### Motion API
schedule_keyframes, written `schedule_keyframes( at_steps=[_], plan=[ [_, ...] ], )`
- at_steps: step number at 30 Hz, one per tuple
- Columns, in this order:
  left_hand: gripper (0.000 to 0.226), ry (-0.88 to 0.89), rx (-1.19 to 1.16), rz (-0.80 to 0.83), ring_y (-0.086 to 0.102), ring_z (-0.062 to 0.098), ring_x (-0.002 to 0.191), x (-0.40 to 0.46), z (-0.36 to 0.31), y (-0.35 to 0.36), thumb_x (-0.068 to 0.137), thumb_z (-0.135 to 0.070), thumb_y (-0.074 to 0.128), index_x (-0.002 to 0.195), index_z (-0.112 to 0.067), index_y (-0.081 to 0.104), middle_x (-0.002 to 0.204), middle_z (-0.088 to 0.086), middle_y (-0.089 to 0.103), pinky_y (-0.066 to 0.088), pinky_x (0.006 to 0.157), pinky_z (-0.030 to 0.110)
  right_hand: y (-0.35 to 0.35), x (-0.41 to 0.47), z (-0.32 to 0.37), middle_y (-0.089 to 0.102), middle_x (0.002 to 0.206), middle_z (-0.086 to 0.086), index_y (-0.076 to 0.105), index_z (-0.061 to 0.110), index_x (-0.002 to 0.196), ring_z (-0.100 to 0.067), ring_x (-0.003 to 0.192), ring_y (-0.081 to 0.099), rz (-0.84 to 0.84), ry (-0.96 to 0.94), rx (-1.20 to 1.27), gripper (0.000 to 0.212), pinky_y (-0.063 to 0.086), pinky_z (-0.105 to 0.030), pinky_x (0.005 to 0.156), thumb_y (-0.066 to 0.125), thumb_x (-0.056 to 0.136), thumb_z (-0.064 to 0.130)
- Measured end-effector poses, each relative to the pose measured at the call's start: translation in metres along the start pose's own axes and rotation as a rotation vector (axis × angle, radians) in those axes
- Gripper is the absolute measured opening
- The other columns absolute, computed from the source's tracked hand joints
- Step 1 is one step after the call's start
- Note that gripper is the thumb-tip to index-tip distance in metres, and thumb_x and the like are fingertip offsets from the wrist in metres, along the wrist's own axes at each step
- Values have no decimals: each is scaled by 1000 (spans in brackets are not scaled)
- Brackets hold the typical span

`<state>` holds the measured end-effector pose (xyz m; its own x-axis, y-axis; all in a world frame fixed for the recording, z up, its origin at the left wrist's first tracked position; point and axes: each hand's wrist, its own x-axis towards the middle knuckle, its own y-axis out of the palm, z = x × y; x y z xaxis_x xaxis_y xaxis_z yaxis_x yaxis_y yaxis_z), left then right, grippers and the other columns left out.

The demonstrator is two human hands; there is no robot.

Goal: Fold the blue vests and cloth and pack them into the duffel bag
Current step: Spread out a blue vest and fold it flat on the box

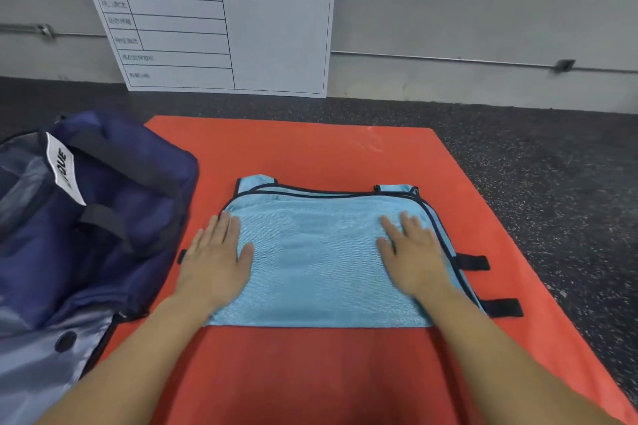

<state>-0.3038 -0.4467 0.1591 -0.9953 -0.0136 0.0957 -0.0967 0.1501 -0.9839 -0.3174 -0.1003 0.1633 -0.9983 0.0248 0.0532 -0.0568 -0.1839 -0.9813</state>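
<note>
Both palms flat on the folded blue vest, smoothing it down on the red mat

The left hand (214,259) and right hand (414,255) lie spread, fingers straight, pressing the blue vest (317,262) at its 9 and 3 o'clock edges, probably to keep the fold crisp on the red mat (310,148). The duffel bag (103,217) sits unzipped at 9 o'clock, just beside the mat (handy for packing). Black straps (483,283) poke out at 3 o'clock

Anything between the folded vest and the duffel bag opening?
Nothing visible. The vest lies on the red mat under both flat hands, left hand nearest the duffel bag, which lies open beside the mat.
</note>
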Motion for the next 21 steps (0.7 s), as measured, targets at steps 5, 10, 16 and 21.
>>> schedule_keyframes(
  at_steps=[5, 10, 16, 21],
  plan=[
    [70, -18, -10, 9, 4, 21, 156, 4, 0, 0, 101, -50, 14, 161, -15, 15, 169, 7, 7, 5, 126, 38, -22, 27, -37, 8, 168, -22, 28, 48, 156, -35, 157, 0, 61, 210, 47, 72, 0, -48, 127, 37, 90, 77],
    [68, -11, -7, 29, 0, 19, 156, 7, 4, 3, 104, -51, 18, 162, -16, 10, 170, 5, 2, 2, 126, 35, -30, 45, -28, 23, 166, -10, 51, 45, 145, -23, 156, 13, 158, 87, 292, 46, -1, -43, 126, 54, 100, 50],
    [94, 0, 31, 23, 5, 18, 156, 7, 4, -2, 83, -65, -10, 162, -20, 13, 170, 3, 5, 4, 126, 36, -25, 61, -37, 31, 162, -11, 40, 19, 156, -28, 149, 28, 128, 76, 205, 53, 17, -43, 124, 46, 106, 35],
    [93, 33, 51, -5, 5, 13, 156, -2, 2, -12, 82, -67, -11, 162, -24, 13, 169, -3, 9, 2, 125, 36, -27, 47, -72, 36, 159, -11, 34, 16, 157, -30, 147, 31, 101, 177, 127, 63, 28, -43, 120, 46, 103, 45]
  ],
)
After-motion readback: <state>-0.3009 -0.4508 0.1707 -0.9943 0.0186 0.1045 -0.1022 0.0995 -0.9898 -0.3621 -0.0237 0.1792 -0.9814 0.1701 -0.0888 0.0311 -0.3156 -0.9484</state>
